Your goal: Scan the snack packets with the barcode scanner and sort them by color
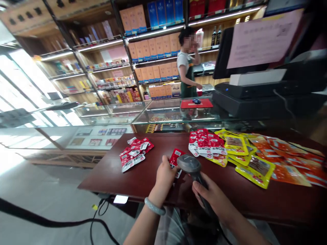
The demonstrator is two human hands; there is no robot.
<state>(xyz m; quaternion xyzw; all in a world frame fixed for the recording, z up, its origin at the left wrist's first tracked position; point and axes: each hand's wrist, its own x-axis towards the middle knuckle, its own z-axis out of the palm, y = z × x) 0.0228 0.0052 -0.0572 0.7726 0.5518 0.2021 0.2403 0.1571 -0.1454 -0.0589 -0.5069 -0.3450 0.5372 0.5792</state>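
Observation:
My left hand, with a pale bangle at the wrist, is closed on a small red and white snack packet above the dark red tabletop. A grey handheld barcode scanner is in my right hand, fingers wrapped round its handle. The scanner's head is right beside the packet. To the left lies a loose pile of similar red packets. Beyond the scanner sits another red packet pile, touching yellow packets. Orange packets spread out at the far right.
A glass counter borders the table's far side, with a red mat on it. A monitor with a pink sheet stands at the right. A person in a green apron stands behind. Black cables hang at lower left.

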